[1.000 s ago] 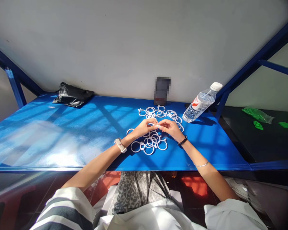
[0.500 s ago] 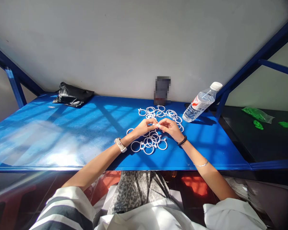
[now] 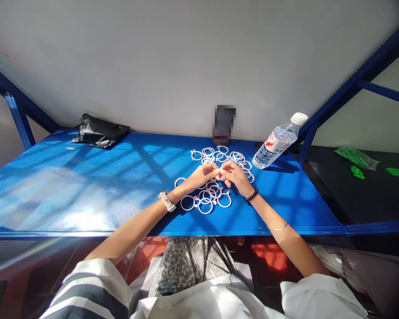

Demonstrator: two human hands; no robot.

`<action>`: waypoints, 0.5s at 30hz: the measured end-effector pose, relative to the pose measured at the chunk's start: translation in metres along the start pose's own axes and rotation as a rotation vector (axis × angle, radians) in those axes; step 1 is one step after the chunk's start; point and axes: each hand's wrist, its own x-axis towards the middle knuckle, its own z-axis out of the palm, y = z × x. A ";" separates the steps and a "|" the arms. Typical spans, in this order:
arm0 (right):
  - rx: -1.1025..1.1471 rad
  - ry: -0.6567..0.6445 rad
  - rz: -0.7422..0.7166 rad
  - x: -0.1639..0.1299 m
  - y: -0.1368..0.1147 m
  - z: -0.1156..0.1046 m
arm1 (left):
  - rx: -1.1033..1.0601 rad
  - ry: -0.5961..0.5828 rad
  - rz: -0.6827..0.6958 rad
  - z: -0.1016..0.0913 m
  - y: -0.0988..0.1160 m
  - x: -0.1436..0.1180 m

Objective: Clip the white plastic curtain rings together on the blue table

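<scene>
My left hand (image 3: 201,175) and my right hand (image 3: 235,176) meet fingertip to fingertip over the blue table (image 3: 86,186), pinching a small white plastic ring (image 3: 219,171) between them. The ring is mostly hidden by my fingers. Just below my hands lies a near pile of white rings (image 3: 208,197), and a far pile of white rings (image 3: 221,156) lies beyond them toward the wall. A watch sits on my left wrist and a dark bead bracelet on my right.
A clear water bottle (image 3: 277,142) leans at the back right. A blurred dark object (image 3: 224,125) stands against the wall behind the rings. A black bag (image 3: 99,132) lies at the back left. Green bags (image 3: 355,158) lie on the black surface to the right.
My hands have shifted slightly away from me and closer together, fingers still working the same ring. The piles and bottle have not moved.
</scene>
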 end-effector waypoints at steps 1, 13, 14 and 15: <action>-0.001 0.005 -0.006 0.000 0.000 0.000 | -0.011 0.001 0.003 0.001 0.000 0.000; -0.130 0.056 -0.045 0.003 -0.001 0.000 | 0.194 0.049 0.152 0.002 -0.004 -0.002; -0.142 0.064 -0.049 0.003 -0.002 0.000 | 0.256 0.062 0.177 0.002 -0.003 -0.003; -0.154 0.071 -0.054 0.004 -0.002 0.000 | 0.311 0.074 0.200 0.002 -0.002 -0.003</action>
